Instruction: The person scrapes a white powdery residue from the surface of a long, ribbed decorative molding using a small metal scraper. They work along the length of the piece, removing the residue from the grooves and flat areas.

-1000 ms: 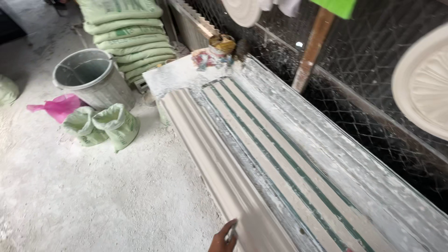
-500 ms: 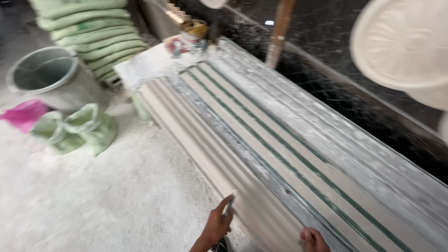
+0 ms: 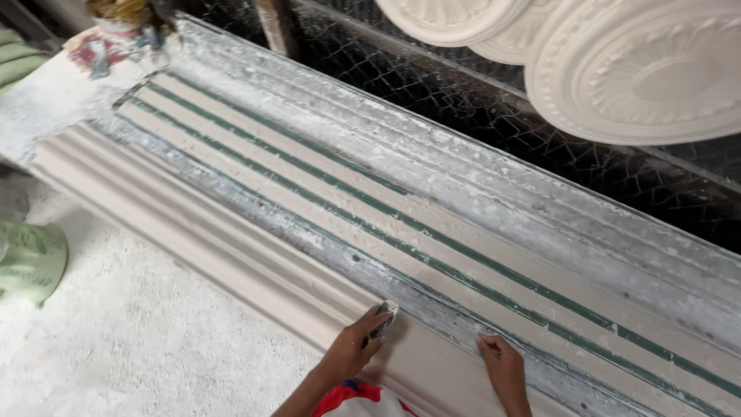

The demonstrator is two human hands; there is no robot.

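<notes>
A long plaster-crusted workbench (image 3: 494, 193) runs diagonally across the view, with pale moulding strips (image 3: 332, 197) lying along it between thin green lines. A ribbed cornice length (image 3: 193, 232) lies along its near side. My left hand (image 3: 356, 345) is closed around a small grey plaster-coated tool (image 3: 384, 316) pressed against the cornice's upper edge. My right hand (image 3: 502, 365) rests flat on the bench's near edge a little to the right, fingers together, holding nothing.
Round white plaster ceiling medallions (image 3: 648, 69) hang at the top right before dark wire mesh (image 3: 432, 85). A green sack (image 3: 31, 259) sits on the white dusty floor (image 3: 131, 340) at left. Cluttered items (image 3: 116, 31) stand at the bench's far end.
The view has swung right and closer to the bench; the bucket and stacked sacks have left the view. Both hands have moved up onto the cornice and the bench edge.
</notes>
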